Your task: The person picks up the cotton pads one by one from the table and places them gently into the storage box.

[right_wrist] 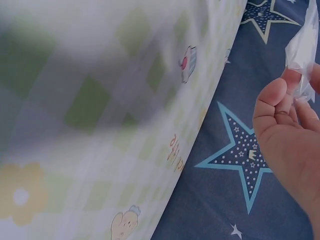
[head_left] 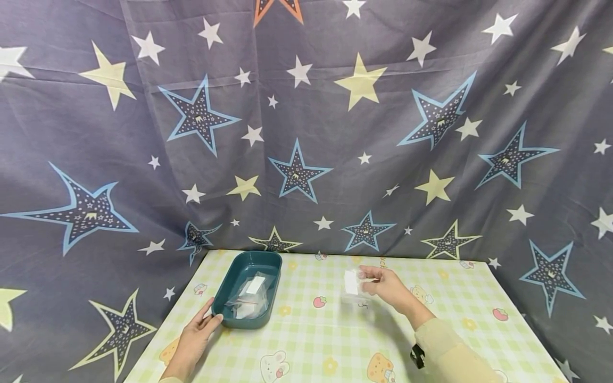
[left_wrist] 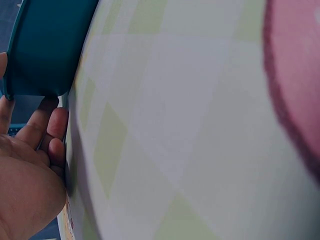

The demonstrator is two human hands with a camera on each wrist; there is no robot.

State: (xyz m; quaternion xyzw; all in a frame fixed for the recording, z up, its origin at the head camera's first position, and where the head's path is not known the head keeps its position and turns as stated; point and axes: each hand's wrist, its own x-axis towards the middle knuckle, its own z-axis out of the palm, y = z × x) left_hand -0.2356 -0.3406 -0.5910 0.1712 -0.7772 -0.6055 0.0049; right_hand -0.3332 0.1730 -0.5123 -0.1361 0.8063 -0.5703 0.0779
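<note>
At the near left corner of a dark teal plastic tray [head_left: 274, 314], my left hand [head_left: 198, 334] grips the wall. The left wrist view shows its fingers [left_wrist: 36, 125] bent against the outside and under the tray [left_wrist: 47, 55]. Inside the tray lie clear plastic bags [head_left: 250, 303] with white labels, overlapping one another. Above the table, my right hand [head_left: 390, 287] pinches a small clear plastic bag [head_left: 351, 284] bearing a white label between thumb and fingers. In the right wrist view that bag [right_wrist: 302, 50] stands up from the fingertips; what it contains cannot be made out.
A table with a green checked cloth [head_left: 306, 340] printed with cartoon figures lies under both hands. Behind it hangs a dark grey curtain [head_left: 325, 122] with stars, meeting the table's back edge. A black strap piece [head_left: 417, 355] shows at the right sleeve.
</note>
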